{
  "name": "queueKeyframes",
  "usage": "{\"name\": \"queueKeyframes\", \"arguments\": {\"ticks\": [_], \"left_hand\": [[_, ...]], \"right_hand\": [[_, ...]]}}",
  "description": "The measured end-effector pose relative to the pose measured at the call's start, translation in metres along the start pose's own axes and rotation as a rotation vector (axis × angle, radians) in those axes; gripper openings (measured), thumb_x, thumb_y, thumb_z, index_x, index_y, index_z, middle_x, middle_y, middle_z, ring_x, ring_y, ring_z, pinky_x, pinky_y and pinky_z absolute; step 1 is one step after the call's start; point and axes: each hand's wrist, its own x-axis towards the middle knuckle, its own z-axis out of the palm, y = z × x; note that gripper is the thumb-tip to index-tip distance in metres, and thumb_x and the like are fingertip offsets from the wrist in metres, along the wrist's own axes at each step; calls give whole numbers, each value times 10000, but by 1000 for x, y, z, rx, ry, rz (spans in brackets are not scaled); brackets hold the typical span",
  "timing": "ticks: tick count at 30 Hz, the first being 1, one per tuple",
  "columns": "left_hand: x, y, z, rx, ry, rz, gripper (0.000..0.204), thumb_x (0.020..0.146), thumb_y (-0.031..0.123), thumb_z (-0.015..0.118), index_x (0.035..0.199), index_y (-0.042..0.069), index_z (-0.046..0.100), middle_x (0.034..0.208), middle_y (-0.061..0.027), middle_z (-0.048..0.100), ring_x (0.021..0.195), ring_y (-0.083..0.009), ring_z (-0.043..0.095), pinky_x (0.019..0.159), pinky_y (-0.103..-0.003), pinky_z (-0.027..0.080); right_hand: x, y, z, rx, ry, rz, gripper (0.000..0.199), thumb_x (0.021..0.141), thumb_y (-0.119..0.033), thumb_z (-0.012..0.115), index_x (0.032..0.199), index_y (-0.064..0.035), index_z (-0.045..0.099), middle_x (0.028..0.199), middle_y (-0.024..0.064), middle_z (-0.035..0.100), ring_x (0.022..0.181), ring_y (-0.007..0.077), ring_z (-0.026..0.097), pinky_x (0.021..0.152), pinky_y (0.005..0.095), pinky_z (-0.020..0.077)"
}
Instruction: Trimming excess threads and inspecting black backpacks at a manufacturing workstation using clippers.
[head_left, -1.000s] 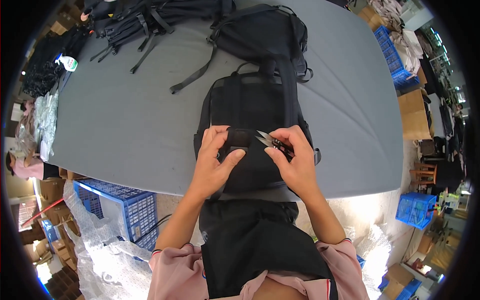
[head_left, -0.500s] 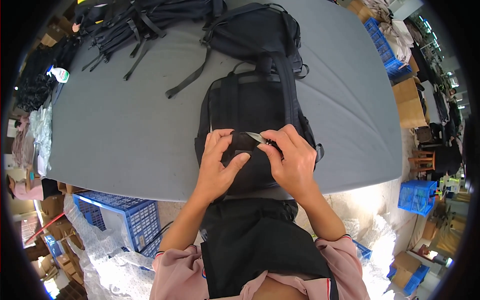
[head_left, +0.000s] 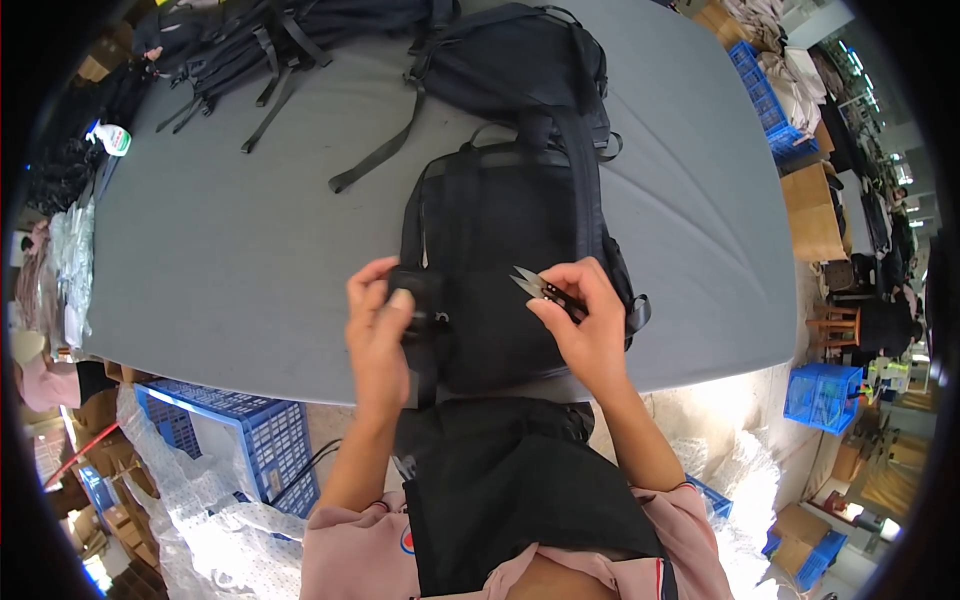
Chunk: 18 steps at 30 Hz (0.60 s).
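A black backpack [head_left: 508,225] lies on the grey-covered table [head_left: 240,270], close to its front edge. My left hand [head_left: 374,335] grips a black shoulder strap [head_left: 416,292] at the bag's near left side, thumb on top; the strap is blurred. Over the right half of the bag, my right hand [head_left: 592,325] is closed round small thread snips [head_left: 540,288]. Their pointed blades stand apart and point up and left, touching no thread that I can make out.
Beyond the bag lies another black backpack [head_left: 515,65], with more black bags [head_left: 310,35] at the far left. A white spray bottle [head_left: 112,138] stands by the left edge. Blue crates [head_left: 275,445] and clear plastic wrap sit below the table.
My hands have moved apart. The left has carried the strap leftward, away from the snips. The right has turned the snips, and their blades now show spread over the bag.
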Motion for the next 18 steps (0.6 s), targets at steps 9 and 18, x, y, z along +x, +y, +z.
{"name": "queueKeyframes", "arguments": {"ticks": [9, 18], "left_hand": [[-15, -17, -54, -657, -256, -680, 201, 900, 149, 478, 1009, -17, 513, 794, -113, 570, 549, -176, 508, 492, -252, 394], [-24, 13, 4, 1050, -431, -93, 347, 783, 257, 696, 970, -2, 560, 960, -163, 575, 750, -294, 599, 659, -346, 479]], "right_hand": [[14, -2, 60, 296, -510, 263, 238, 862, -65, 571, 1098, -95, 585, 645, 46, 592, 512, 105, 526, 513, 249, 432], [45, 15, 44, -390, -383, -472, 92, 815, -157, 630, 837, -75, 593, 593, 94, 582, 524, 260, 586, 464, 332, 422]]}}
